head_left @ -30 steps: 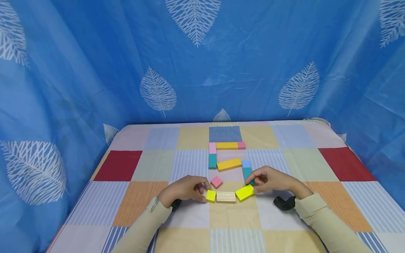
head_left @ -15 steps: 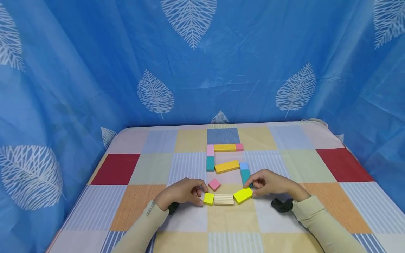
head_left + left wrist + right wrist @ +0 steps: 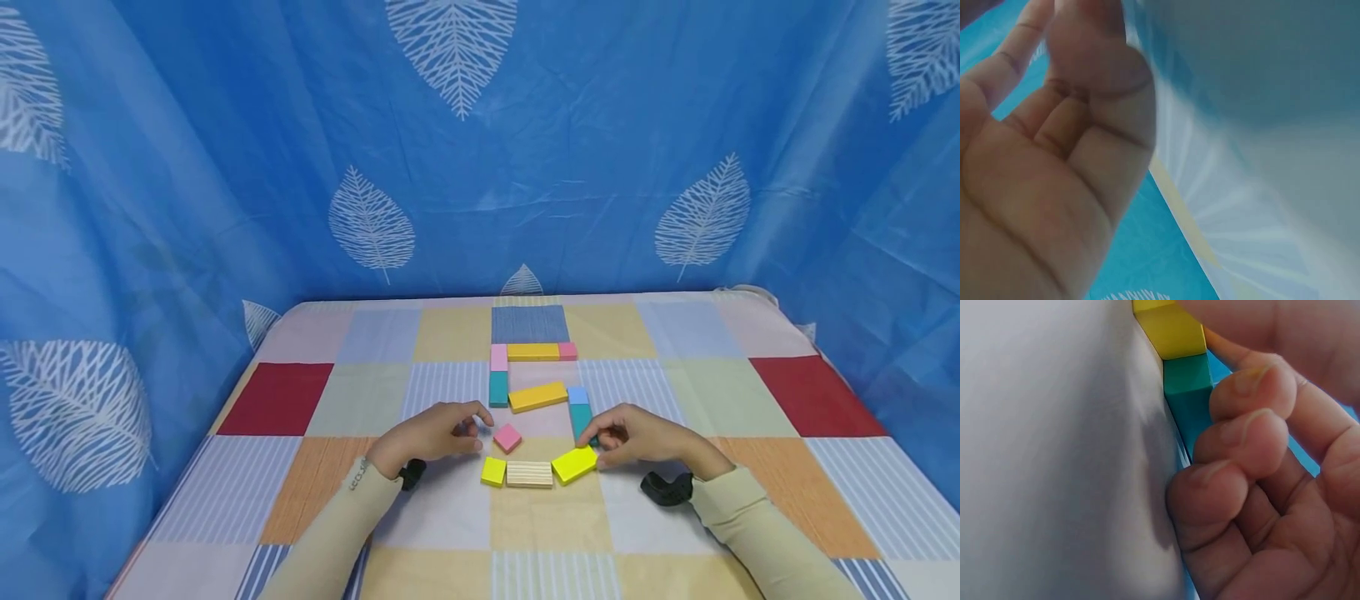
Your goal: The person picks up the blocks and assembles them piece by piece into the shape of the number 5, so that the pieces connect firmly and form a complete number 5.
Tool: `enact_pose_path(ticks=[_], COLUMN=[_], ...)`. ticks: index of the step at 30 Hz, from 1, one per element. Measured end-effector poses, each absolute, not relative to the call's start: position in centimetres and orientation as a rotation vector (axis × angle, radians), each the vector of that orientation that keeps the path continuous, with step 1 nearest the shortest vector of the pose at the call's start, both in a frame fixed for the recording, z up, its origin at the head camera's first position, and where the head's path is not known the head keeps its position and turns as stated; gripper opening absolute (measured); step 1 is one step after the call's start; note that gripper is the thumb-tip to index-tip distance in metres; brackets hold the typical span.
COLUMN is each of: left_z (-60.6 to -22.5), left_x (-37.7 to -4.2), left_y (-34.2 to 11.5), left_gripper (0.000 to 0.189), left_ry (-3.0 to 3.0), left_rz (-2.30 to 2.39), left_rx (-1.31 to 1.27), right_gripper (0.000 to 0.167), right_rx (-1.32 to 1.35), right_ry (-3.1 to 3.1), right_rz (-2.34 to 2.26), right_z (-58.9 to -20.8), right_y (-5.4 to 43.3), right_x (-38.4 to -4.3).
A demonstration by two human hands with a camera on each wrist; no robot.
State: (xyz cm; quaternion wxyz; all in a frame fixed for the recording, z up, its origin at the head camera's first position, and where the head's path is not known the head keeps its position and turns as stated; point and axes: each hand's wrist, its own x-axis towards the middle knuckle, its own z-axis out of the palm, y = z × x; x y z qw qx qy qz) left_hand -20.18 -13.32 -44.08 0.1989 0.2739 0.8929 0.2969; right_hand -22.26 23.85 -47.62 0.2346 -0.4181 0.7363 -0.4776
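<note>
My right hand [image 3: 641, 435] pinches a bright yellow block [image 3: 574, 465] between thumb and index finger at the lower right of the block figure. Its other fingers are curled, and a teal block [image 3: 1188, 375] shows beyond them in the right wrist view. My left hand [image 3: 435, 435] hovers with relaxed fingers and holds nothing, its index fingertip just left of a pink square block [image 3: 507, 438] turned cornerwise. Below that lies a small yellow block [image 3: 493, 472], slightly tilted, beside a plain striped wooden block [image 3: 529, 475]. No block shows in the left wrist view.
Further back lie a slanted orange block [image 3: 537, 397], a blue block [image 3: 577, 395], a left teal block [image 3: 498, 389], a light pink block [image 3: 498, 357], a long orange block [image 3: 533, 352] and another pink block [image 3: 567, 351]. A patchwork cloth [image 3: 420, 567] covers the table; blue curtains [image 3: 540, 217] surround it.
My left hand has let go of the small yellow block and moved up and away toward the pink square block. My right hand stays at the bright yellow block.
</note>
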Motion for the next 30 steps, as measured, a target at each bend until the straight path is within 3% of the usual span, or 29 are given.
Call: enact_pose_path(ticks=[10, 30], left_z=[-44.3, -44.0], left_x=[-21.1, -21.6], left_y=[-11.1, -12.0], left_gripper=[0.040, 0.027], left_ry=[2.528, 2.591], left_rz=[0.701, 0.701], left_rx=[0.817, 0.734], right_gripper=[0.024, 0.024], right_rx=[-1.163, -1.148], right_ry=[1.992, 2.012], right_rz=[-1.317, -1.304], right_z=[-47.8, -47.4], right_y=[23.7, 23.8], right_x=[-22.3, -22.2])
